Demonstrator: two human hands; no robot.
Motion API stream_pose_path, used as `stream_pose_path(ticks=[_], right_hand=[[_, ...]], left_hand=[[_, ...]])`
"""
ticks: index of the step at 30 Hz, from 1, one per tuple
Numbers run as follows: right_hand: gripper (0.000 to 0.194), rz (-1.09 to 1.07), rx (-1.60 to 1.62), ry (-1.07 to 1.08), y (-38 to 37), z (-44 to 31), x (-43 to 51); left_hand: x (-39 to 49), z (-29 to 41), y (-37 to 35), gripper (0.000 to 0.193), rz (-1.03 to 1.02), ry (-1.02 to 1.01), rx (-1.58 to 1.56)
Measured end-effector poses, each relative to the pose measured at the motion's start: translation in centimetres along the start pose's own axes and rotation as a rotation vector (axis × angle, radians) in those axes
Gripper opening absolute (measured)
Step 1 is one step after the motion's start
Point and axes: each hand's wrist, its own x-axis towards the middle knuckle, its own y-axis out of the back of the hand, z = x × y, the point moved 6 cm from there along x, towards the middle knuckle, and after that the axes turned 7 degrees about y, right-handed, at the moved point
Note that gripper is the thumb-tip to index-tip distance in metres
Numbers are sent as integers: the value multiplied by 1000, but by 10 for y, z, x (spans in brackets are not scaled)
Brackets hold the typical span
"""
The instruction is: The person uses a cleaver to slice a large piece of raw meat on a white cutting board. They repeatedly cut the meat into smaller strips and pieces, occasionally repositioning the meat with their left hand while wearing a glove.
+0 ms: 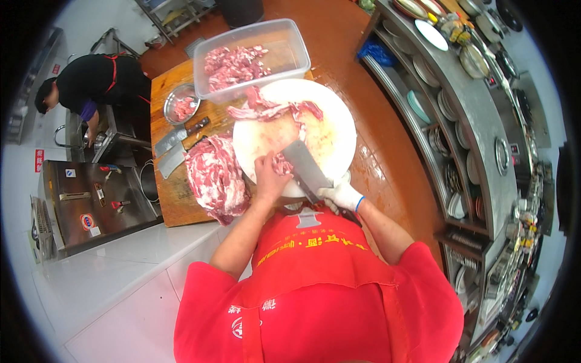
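My right hand (341, 196), in a white glove with a blue cuff edge, grips the handle of a cleaver (305, 164). The broad blade lies over the near part of a round white cutting board (338, 122). Bare, my left hand (271, 178) rests on small pieces of raw meat (282, 164) just left of the blade. Its fingers partly cover that meat. Farther back on the board lie long strips of raw meat (272, 110). A large slab of raw meat (215, 174) sits left of the board on the wooden table (181, 199).
Behind the board stands a clear plastic tub (290, 47) of cut meat. A metal bowl (171, 113) with ground or chopped meat and two more cleavers (171, 141) (172, 161) lie left. A co-worker (104, 81) bends over a sink at far left. Shelves of plates (424, 68) line the right.
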Motion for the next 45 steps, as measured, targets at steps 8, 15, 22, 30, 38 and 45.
stream_pose_path(ticks=[8, 15, 22, 30, 38, 45], right_hand=[[21, -8, -146, 82, -18, -91, -2], [27, 318, -355, 610, -8, -201, -49], [20, 337, -91, 562, 4, -194, -84], [19, 425, 33, 259, 25, -110, -89], [18, 454, 14, 214, 36, -94, -87], [22, 425, -42, 115, 36, -73, -72]], left_hand=[[23, 13, 31, 74, 271, -5, -516], [45, 173, 174, 59, 498, -729, -655], [79, 278, 291, 54, 1014, -1245, -514], [160, 232, 313, 37, 1098, -776, -15], [182, 190, 279, 29, 721, -726, -185], [151, 49, 74, 50, -366, -362, 292]])
